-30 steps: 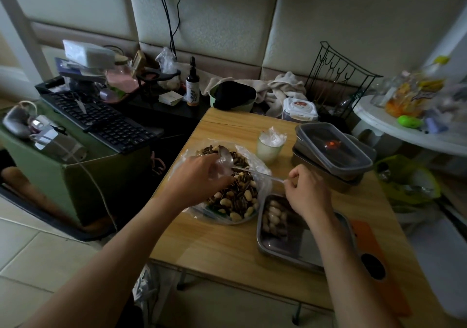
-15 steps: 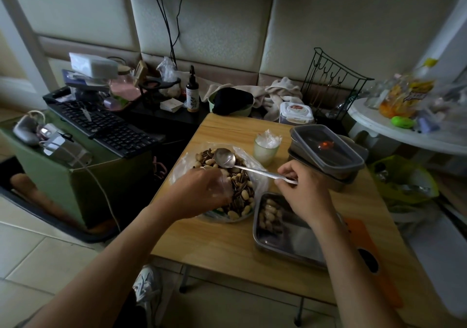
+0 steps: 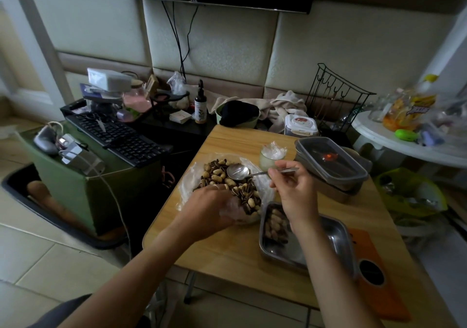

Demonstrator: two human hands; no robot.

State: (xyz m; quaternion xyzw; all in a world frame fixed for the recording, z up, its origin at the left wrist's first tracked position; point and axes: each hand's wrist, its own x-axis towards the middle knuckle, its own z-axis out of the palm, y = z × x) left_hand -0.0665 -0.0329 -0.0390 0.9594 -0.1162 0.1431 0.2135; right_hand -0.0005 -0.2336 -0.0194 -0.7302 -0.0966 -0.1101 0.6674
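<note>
A clear plastic-lined bowl [image 3: 187,183] heaped with peanuts and striped sunflower seeds [image 3: 227,183] sits on the wooden table [image 3: 227,246]. My left hand [image 3: 209,211] grips the bowl's near rim. My right hand [image 3: 293,191] pinches the handle of a metal spoon [image 3: 237,171], whose empty bowl hovers over the far side of the heap. Right of the bowl lies a steel tray [image 3: 336,236] with a small pile of peanuts [image 3: 275,224] in its left end, partly behind my right wrist.
A small cup with plastic wrap [image 3: 271,154] stands behind the bowl. Stacked lidded containers [image 3: 331,163] sit at the table's right, an orange case [image 3: 379,277] near the front corner. Keyboard [image 3: 118,135] and clutter fill the left; a white side table [image 3: 404,145] stands right.
The head camera tilted up, showing the screen on the wall. My left hand slid from the heap's top down to the bowl's near rim. The spoon stays over the heap, empty.
</note>
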